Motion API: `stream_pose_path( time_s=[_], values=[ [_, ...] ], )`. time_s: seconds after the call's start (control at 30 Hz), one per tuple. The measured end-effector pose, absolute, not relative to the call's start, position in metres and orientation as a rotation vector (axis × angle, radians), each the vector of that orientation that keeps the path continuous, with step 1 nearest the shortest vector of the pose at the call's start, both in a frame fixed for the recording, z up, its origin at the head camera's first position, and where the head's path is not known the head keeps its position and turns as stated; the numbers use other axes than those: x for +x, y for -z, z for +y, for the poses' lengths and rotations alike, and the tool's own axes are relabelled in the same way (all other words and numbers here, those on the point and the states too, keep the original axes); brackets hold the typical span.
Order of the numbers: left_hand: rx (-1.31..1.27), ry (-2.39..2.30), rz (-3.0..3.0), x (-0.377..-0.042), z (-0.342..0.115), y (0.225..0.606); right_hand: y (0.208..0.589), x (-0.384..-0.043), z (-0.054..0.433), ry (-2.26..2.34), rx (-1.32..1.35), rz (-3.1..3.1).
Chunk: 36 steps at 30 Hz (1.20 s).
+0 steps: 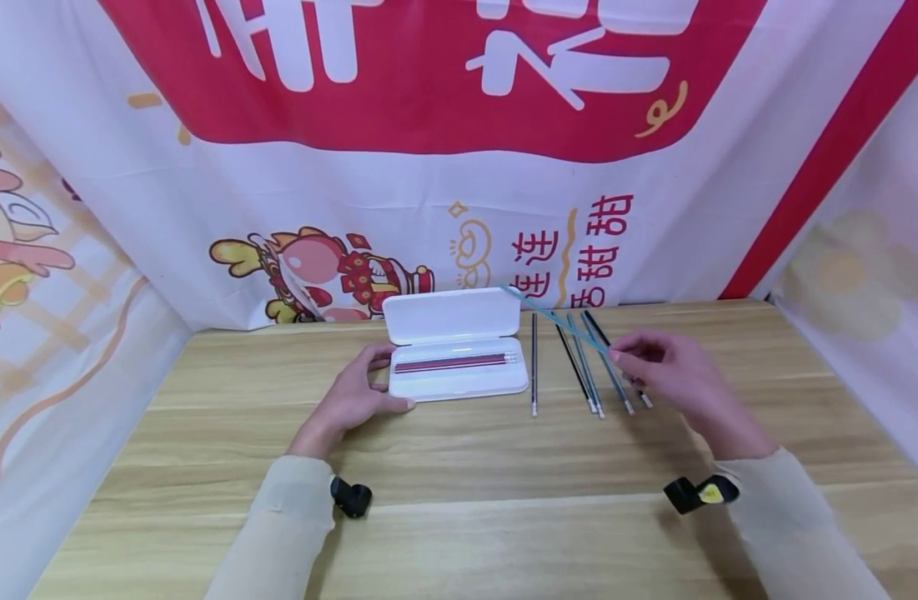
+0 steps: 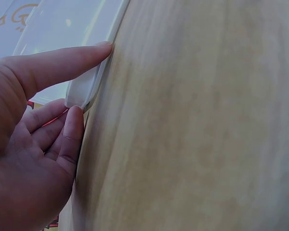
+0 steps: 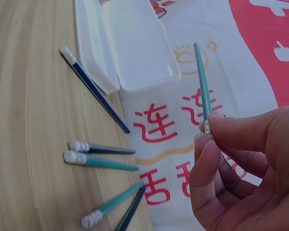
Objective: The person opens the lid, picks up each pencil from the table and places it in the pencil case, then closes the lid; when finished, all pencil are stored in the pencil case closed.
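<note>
A white pencil case (image 1: 459,388) lies with its lid up, holding a few dark red pencils (image 1: 451,363) side by side. My left hand (image 1: 356,392) holds the case's left end, thumb along the front edge and fingers around the corner in the left wrist view. Between thumb and fingertips, my right hand (image 1: 676,375) pinches a teal pencil (image 3: 202,79) by its eraser end. That pencil is raised and slants toward the lid, its far tip overlapping the lid's right edge in the head view.
Right of the case, a dark blue pencil (image 1: 534,367) lies alone on the wooden table (image 1: 459,542). Beyond it, several black and teal pencils (image 1: 588,371) lie partly under the right hand, erasers toward me. A printed cloth (image 1: 398,192) hangs behind the table and at both sides.
</note>
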State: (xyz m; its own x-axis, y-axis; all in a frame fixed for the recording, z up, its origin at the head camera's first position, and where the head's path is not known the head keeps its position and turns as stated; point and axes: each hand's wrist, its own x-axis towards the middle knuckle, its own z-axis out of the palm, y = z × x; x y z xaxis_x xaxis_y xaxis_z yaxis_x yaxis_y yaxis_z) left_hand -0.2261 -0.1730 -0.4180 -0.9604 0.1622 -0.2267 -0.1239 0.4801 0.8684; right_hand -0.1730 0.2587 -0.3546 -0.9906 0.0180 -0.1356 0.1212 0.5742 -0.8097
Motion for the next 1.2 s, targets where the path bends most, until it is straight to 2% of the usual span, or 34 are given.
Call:
stream_pose_path(
  time_s=[0.2,0.73,1.2],
  values=[
    [0.025,-1.462,2.456,-0.227,-0.173,0.419,0.353,-0.19,0.233,1.361,0.0,2.722],
    [0.055,-1.462,2.458,-0.225,-0.174,0.418,0.376,-0.243,0.181,1.259,-0.122,2.727],
    [0.032,-1.474,2.45,-0.225,-0.173,0.419,0.395,-0.26,0.156,1.242,-0.187,2.812]
  ],
)
